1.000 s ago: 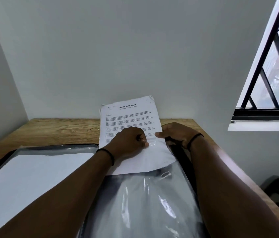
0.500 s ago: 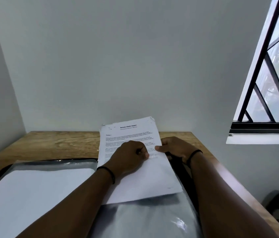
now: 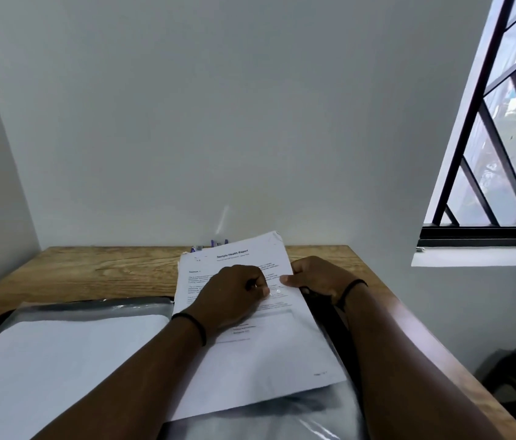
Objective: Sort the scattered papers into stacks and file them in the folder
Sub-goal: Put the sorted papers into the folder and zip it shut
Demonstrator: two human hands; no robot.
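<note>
Both hands, left hand (image 3: 234, 293) and right hand (image 3: 320, 277), pinching the papers (image 3: 269, 350), have drawn them toward six o'clock over the folder (image 3: 91, 306), so filing continues

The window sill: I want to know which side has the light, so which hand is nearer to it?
Right. The right hand grips the report's right edge, on the side of the window sill; the left hand rests mid-page.

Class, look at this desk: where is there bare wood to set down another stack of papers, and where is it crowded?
Bare wood lies at the far left of the table, between the wall and the open folder. The near half is crowded: the folder, the printed report, the left hand and the right hand.
</note>
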